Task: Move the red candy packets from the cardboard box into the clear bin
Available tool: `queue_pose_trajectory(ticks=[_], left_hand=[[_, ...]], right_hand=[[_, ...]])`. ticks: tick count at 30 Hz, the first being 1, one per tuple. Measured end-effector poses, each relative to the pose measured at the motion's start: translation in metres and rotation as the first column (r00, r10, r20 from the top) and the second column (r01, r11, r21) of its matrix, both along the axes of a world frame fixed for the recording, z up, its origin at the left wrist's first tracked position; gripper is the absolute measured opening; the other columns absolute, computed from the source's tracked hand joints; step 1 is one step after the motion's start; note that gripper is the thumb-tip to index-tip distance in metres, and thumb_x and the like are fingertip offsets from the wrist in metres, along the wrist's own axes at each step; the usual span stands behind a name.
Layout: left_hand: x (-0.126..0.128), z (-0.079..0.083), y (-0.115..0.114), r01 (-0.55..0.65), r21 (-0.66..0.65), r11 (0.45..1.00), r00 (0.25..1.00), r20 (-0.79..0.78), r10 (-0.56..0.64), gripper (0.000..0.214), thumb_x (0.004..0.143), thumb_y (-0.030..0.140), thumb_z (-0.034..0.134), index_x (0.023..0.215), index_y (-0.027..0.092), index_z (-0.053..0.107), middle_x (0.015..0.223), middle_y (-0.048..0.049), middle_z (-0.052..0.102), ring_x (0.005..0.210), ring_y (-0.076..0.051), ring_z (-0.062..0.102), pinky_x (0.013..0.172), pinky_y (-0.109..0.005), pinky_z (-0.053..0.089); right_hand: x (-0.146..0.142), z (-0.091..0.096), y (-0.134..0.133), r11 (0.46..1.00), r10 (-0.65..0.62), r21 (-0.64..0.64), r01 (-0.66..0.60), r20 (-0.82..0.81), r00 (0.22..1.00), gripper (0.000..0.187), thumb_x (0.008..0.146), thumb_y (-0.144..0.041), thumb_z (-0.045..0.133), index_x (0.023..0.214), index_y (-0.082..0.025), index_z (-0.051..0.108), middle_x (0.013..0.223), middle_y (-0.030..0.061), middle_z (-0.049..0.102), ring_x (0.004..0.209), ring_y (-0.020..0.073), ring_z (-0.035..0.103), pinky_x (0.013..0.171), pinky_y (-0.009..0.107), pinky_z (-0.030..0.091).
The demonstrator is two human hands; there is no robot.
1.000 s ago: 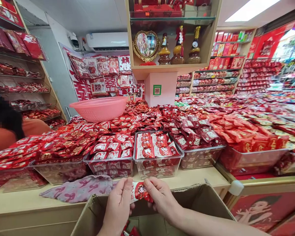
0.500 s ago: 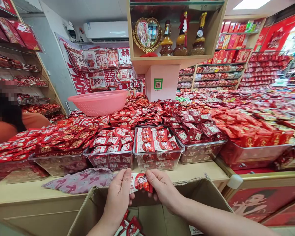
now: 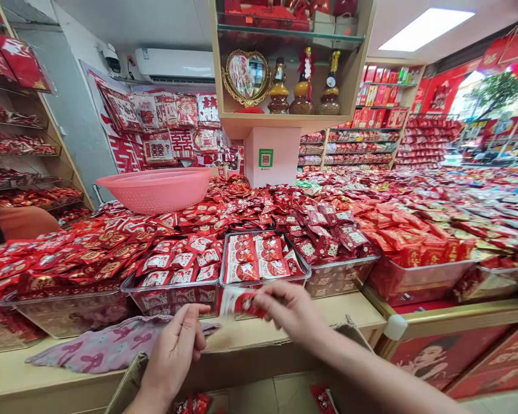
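My right hand [image 3: 291, 310] pinches one end of a small red-and-white printed packet [image 3: 238, 301], slightly blurred, just in front of a clear plastic bin [image 3: 265, 280]. Similar packets lie in neat rows in that bin. Left of the packet and apart from it, my left hand [image 3: 176, 348] holds nothing; its fingers are loosely bent, with gaps between them. Below both hands is an opened cardboard box [image 3: 237, 368]. Inside it lie a few red packets [image 3: 192, 403] at the left and another packet [image 3: 325, 398] at the right.
A purple patterned cloth [image 3: 99, 348] lies on the counter [image 3: 246, 333]. More bins of red packets line the counter. A pink plastic basket [image 3: 155, 192] rests on the pile behind. Above stands a display shelf [image 3: 285, 122] with bottles. A person's orange sleeve [image 3: 28, 223] shows at left.
My left hand has let go of the packet and moved left and down. My right hand has carried the packet slightly up toward the bin. The view has shifted.
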State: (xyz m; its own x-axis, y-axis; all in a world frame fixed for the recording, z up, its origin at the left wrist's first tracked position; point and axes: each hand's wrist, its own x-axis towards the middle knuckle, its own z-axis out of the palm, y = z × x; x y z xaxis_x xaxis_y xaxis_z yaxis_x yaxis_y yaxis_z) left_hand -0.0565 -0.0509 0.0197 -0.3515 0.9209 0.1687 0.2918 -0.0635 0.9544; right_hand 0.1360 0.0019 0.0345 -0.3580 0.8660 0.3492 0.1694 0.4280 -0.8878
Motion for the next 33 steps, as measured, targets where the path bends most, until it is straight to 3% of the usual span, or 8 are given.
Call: queue_pose_trajectory(ticks=[2,4,6,8,10,13,26,33], left_hand=[[-0.011,-0.004,0.008,-0.005,-0.037,0.999,0.999,-0.039,0.004,0.044,0.068,0.060,0.044,0.079,0.020,0.057,0.042,0.0054,0.049,0.036,-0.013,0.045,0.037,-0.022,0.035],[-0.017,-0.009,0.013,-0.024,-0.064,0.998,0.999,-0.048,0.021,0.045,0.067,0.061,0.044,0.076,0.019,0.058,0.042,0.0049,0.051,0.036,-0.013,0.045,0.036,-0.021,0.033],[-0.018,-0.013,0.017,-0.032,-0.070,0.997,0.999,-0.041,0.029,0.045,0.067,0.061,0.044,0.075,0.019,0.058,0.042,0.0052,0.050,0.036,-0.013,0.045,0.036,-0.021,0.033],[-0.017,-0.016,0.018,0.007,-0.085,0.996,0.998,-0.059,-0.012,0.042,0.068,0.059,0.045,0.074,0.020,0.058,0.043,0.0055,0.049,0.038,-0.013,0.046,0.038,-0.022,0.035],[-0.017,-0.018,0.017,0.066,-0.104,0.992,0.991,-0.112,-0.078,0.039,0.070,0.056,0.045,0.073,0.020,0.058,0.044,0.0056,0.050,0.041,-0.014,0.047,0.042,-0.022,0.038],[-0.018,-0.021,0.017,0.099,-0.122,0.988,0.975,-0.187,-0.120,0.035,0.073,0.054,0.043,0.069,0.021,0.057,0.045,0.0058,0.049,0.043,-0.014,0.047,0.043,-0.022,0.038],[-0.025,-0.030,0.021,0.100,-0.125,0.987,0.895,-0.422,-0.144,0.032,0.080,0.046,0.036,0.064,0.022,0.048,0.050,0.0053,0.051,0.048,-0.013,0.051,0.045,-0.020,0.037],[-0.026,-0.032,0.021,0.115,-0.135,0.984,0.885,-0.437,-0.163,0.032,0.080,0.047,0.034,0.066,0.022,0.048,0.050,0.0056,0.051,0.049,-0.013,0.050,0.046,-0.020,0.037]], right_hand=[[0.018,0.028,0.023,0.972,-0.175,0.171,0.159,0.078,0.982,0.026,0.077,-0.038,0.048,0.072,-0.015,0.058,0.057,-0.0002,0.055,0.050,0.0088,0.045,0.048,0.020,0.034],[0.034,0.054,0.054,0.878,-0.407,0.338,0.338,0.159,0.899,0.021,0.074,-0.035,0.051,0.077,-0.015,0.058,0.062,0.0009,0.058,0.054,0.0105,0.048,0.052,0.022,0.035],[0.044,0.072,0.085,0.766,-0.602,0.463,0.446,0.274,0.750,0.017,0.072,-0.031,0.052,0.075,-0.015,0.058,0.065,0.0031,0.060,0.060,0.0130,0.051,0.057,0.024,0.037],[0.047,0.080,0.110,0.714,-0.688,0.540,0.445,0.425,0.589,0.016,0.071,-0.026,0.050,0.074,-0.014,0.059,0.070,0.0062,0.061,0.067,0.0158,0.054,0.062,0.025,0.038],[0.043,0.082,0.127,0.721,-0.692,0.561,0.407,0.545,0.474,0.018,0.071,-0.023,0.047,0.077,-0.013,0.061,0.076,0.0092,0.062,0.073,0.0181,0.056,0.064,0.026,0.038],[0.034,0.077,0.138,0.740,-0.673,0.545,0.395,0.621,0.403,0.022,0.071,-0.022,0.046,0.083,-0.012,0.062,0.083,0.0127,0.063,0.079,0.0212,0.057,0.066,0.028,0.040],[0.025,0.071,0.150,0.841,-0.509,0.401,0.362,0.814,0.281,0.030,0.070,-0.027,0.051,0.093,-0.013,0.063,0.095,0.0157,0.062,0.087,0.0250,0.058,0.068,0.030,0.044],[0.028,0.078,0.147,0.832,-0.521,0.422,0.360,0.818,0.245,0.036,0.069,-0.033,0.055,0.099,-0.014,0.060,0.099,0.0156,0.060,0.090,0.0267,0.056,0.069,0.034,0.045]])
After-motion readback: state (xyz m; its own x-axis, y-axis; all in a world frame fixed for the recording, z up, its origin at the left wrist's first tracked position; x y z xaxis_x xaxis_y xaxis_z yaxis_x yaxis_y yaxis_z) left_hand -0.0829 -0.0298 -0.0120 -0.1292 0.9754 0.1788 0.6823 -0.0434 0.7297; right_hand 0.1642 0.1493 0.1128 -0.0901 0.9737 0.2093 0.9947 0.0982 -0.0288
